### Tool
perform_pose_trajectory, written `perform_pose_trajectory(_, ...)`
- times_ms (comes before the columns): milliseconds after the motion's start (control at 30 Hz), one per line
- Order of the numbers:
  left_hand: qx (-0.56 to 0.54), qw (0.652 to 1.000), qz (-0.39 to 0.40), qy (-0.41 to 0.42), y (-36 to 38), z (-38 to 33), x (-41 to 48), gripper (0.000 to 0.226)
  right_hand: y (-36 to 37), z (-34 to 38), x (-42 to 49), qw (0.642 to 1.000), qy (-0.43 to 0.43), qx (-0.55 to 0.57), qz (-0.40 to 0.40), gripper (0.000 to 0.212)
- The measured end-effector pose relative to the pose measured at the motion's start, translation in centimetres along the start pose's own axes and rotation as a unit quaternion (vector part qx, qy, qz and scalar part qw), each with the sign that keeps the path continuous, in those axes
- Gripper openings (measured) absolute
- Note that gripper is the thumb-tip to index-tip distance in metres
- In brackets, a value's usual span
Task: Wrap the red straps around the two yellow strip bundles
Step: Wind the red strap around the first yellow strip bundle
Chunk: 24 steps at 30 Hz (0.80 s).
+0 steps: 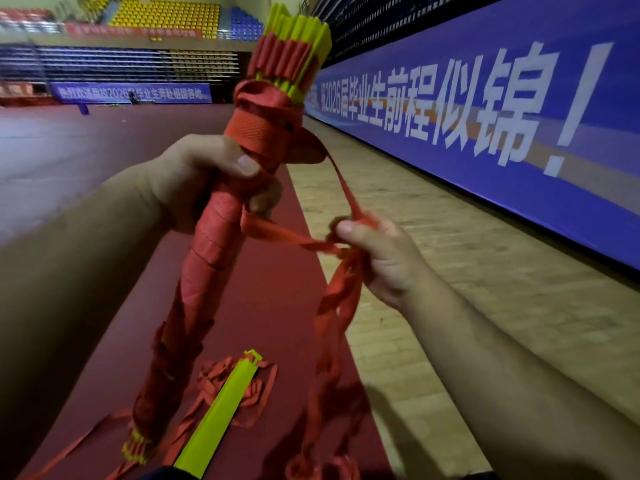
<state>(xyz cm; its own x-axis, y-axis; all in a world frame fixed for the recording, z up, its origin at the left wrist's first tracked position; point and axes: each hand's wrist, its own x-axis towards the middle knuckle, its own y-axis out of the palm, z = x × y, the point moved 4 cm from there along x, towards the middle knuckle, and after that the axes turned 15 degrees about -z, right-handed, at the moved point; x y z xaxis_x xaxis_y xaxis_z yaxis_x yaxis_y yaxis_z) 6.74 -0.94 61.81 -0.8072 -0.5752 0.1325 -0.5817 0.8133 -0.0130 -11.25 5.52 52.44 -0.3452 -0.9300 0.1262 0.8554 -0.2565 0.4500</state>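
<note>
**Head view.**

- **Item 1:** first yellow strip bundle [304, 31]. It stood upright and tilted away from the wearer. Red strap [254, 133] was wound over its shaft from near the foot to just under the yellow tips.
- **Item 2:** free run [341, 183] of that strap. It led off the top turns, down and right to the right hand. Gathered tails [334, 341] hung from there toward the red mat [277, 306].
- **Item 3:** second yellow strip bundle [214, 410]. It lay on the mat, unwrapped, with loose red straps [221, 379] heaped about its far end.

**Handling note (judgement).** The winding looked near its last turns on the first bundle.
- The run should be kept taut and flat, not twisted.
- Each turn should overlap the one before.
- The thumb should pin the last turn while the strap is passed round.
- The hanging tails looked tangled and would want freeing first.

**Pose.**
- **Left hand** [207, 181]: clamped round the shaft at mid-height, thumb pressed across the wrap, forearm rising from lower left.
- **Right hand** [377, 258]: thumb and fingers pinched shut on the free run. It sat lower than the left hand and apart from the bundle, forearm entering from lower right.
</note>
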Motion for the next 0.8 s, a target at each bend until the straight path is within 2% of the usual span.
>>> perform_pose_trajectory(33,0.001,1.0,-0.005,-0.002,-0.4,0.1,-0.2,0.1,-0.7,0.5,0.4,0.998,0.016,0.052,-0.006,0.027)
perform_pose_trajectory(100,0.021,0.999,-0.027,-0.019,-1.2,0.7,-0.6,0.102,-1.4,1.6,0.5,0.995,0.038,0.052,0.076,0.029)
perform_pose_trajectory(167,0.057,0.997,-0.046,-0.037,-1.5,1.3,-0.8,0.093,-1.7,2.1,-0.2,0.985,0.07,-0.08,0.139,0.038)
perform_pose_trajectory(267,0.106,0.993,-0.029,-0.041,-0.9,1.7,-0.8,0.05,-2.5,2.0,-0.5,0.94,0.103,-0.292,0.143,0.025)
perform_pose_trajectory(333,0.106,0.993,-0.036,-0.045,-0.9,1.9,-0.6,0.051,-2.4,2.2,-0.6,0.917,0.078,-0.353,0.166,0.014)
perform_pose_trajectory(367,0.104,0.992,-0.045,-0.049,-1.0,2.1,-0.5,0.055,-2.4,2.5,-0.4,0.93,0.057,-0.326,0.16,0.014)
perform_pose_trajectory(433,0.106,0.992,-0.049,-0.05,-1.1,2.3,-0.4,0.057,-2.6,3.7,-0.1,0.983,0.04,-0.148,0.103,0.015)
perform_pose_trajectory(467,0.109,0.992,-0.045,-0.052,-1.1,2.4,-0.4,0.054,-2.9,4.4,0.3,0.994,0.022,-0.077,0.076,0.014)
perform_pose_trajectory(500,0.113,0.991,-0.043,-0.053,-1.0,2.4,-0.5,0.053,-3.0,5.2,0.4,0.997,0.0,-0.059,0.057,0.011)
perform_pose_trajectory(533,0.117,0.991,-0.045,-0.053,-1.1,2.4,-0.5,0.054,-3.0,5.7,0.7,0.993,-0.022,-0.114,0.039,0.007)
perform_pose_trajectory(567,0.121,0.99,-0.053,-0.05,-1.1,2.4,-0.5,0.055,-3.1,5.9,1.0,0.969,-0.042,-0.24,0.032,0.006)
perform_pose_trajectory(600,0.125,0.989,-0.065,-0.045,-1.3,2.2,-0.4,0.059,-3.2,5.7,1.2,0.912,-0.053,-0.404,0.043,0.009)
perform_pose_trajectory(633,0.132,0.988,-0.076,-0.04,-1.4,2.1,-0.2,0.062,-3.5,5.1,1.4,0.83,-0.046,-0.553,0.059,0.013)
perform_pose_trajectory(667,0.137,0.987,-0.084,-0.033,-1.3,1.9,-0.1,0.062,-3.6,4.4,1.6,0.756,-0.038,-0.65,0.071,0.016)
perform_pose_trajectory(700,0.136,0.986,-0.089,-0.025,-1.2,1.7,0.0,0.059,-3.6,3.7,1.5,0.711,-0.045,-0.698,0.075,0.016)
perform_pose_trajectory(733,0.128,0.987,-0.093,-0.015,-1.0,1.4,0.0,0.057,-3.4,3.1,1.5,0.7,-0.063,-0.707,0.081,0.012)
perform_pose_trajectory(800,0.093,0.99,-0.109,0.003,-0.9,1.0,-0.1,0.06,-3.3,1.9,1.1,0.734,-0.086,-0.668,0.087,0.014)
